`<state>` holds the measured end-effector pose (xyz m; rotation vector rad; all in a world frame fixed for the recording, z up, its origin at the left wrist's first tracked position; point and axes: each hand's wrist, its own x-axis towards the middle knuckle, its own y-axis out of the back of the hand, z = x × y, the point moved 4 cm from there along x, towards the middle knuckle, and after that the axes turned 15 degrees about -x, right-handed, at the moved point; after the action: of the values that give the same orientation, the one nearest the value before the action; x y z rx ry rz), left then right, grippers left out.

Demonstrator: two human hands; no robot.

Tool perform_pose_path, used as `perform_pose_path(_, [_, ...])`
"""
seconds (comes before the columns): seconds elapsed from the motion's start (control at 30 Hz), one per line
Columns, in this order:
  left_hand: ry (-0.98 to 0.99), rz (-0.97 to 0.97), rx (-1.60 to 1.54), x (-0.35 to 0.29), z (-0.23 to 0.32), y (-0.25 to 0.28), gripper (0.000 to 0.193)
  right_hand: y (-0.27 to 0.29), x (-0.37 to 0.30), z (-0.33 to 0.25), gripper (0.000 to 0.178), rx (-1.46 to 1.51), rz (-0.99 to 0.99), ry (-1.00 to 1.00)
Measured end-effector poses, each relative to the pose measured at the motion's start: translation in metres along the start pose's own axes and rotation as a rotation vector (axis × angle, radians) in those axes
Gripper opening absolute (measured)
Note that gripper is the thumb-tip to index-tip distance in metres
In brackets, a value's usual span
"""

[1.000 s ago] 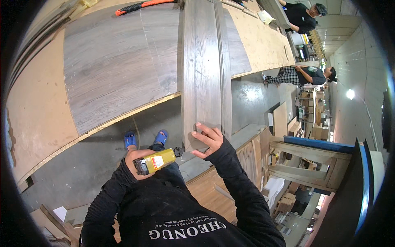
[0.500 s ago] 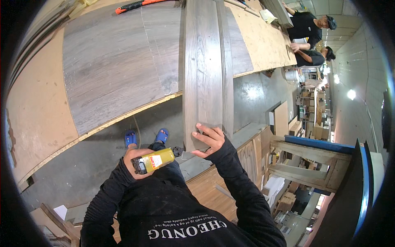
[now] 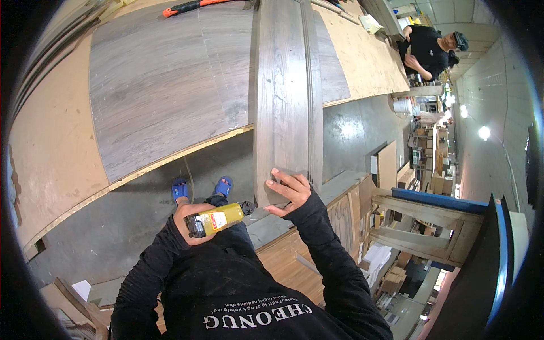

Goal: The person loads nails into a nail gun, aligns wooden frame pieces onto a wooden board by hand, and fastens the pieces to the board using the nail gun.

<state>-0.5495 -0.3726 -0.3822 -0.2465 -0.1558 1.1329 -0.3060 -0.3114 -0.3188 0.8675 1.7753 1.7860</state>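
Note:
My left hand grips a yellow power tool with a black nose, held level in front of my chest. My right hand lies with spread fingers on the near end of a long grey wooden moulding. The moulding runs away from me over a large workbench and juts past its near edge. Both of my arms are in black sleeves.
A grey wood-grain panel lies on the plywood workbench. An orange-handled tool rests at the far edge. My blue sandals stand on the grey floor. A person in black stands far right. Timber frames and boards stack at right.
My right hand has shifted slightly on the moulding's end. The person in black at the far right has moved along the bench. The yellow tool stays in my left hand.

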Motion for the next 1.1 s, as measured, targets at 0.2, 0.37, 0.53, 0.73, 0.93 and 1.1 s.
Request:
perform_pose_path(0.2, [0.007,0.006,0.007,-0.004,-0.004,0.0,0.035,0.0,0.0,-0.002,0.058,0.014,0.002,-0.002])
perform_pose_path(0.37, [-0.001,0.016,-0.04,-0.003,0.0,0.0,0.035,-0.001,-0.001,-0.003,0.058,0.017,-0.004,-0.009])
perform_pose_path(0.53, [0.04,0.022,-0.042,-0.004,-0.001,0.0,0.034,-0.001,-0.001,-0.003,0.058,0.013,0.002,-0.007])
perform_pose_path(0.73, [0.076,0.013,-0.067,-0.007,-0.004,0.0,0.035,-0.001,-0.003,-0.005,0.057,-0.006,0.0,0.001])
perform_pose_path(0.93, [0.016,-0.025,-0.005,-0.007,-0.002,0.005,0.04,0.001,0.002,-0.011,0.057,-0.021,0.046,0.003])
perform_pose_path(1.1, [-0.053,0.196,0.025,-0.036,0.04,0.013,0.04,0.028,-0.006,-0.028,0.048,-0.024,0.119,-0.084])
